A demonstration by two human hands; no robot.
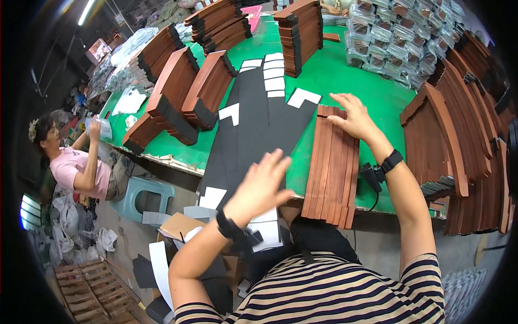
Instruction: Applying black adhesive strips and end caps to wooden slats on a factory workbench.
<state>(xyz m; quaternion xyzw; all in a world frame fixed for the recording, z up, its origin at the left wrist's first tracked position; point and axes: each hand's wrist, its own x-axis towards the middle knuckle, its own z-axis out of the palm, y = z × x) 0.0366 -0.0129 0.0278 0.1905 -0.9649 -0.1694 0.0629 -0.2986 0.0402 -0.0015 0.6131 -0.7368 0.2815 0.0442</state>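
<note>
My left hand (pixel 260 186) is over the lower part of several long black sheets (pixel 245 132), its fingers spread and nothing in them. White rectangular and L-shaped patches (pixel 274 73) show at the sheets' ends and corners. My right hand (pixel 353 116) is at the far end of a row of reddish-brown wooden strips (pixel 332 167), with fingers apart. Whether its fingertips touch the strips, I cannot tell. The strips lie side by side, their near ends reaching the table's front edge. Each wrist wears a black strap with a small device.
Stacks of curved brown slats with black ends (pixel 175 92) stand on the green table (pixel 377 94). Plastic-wrapped bundles (pixel 388 40) are piled at the far right, with more brown slats (pixel 437 135) nearer. At left, a person in pink (pixel 81 167) holds clear plastic beside a blue stool (pixel 143 197).
</note>
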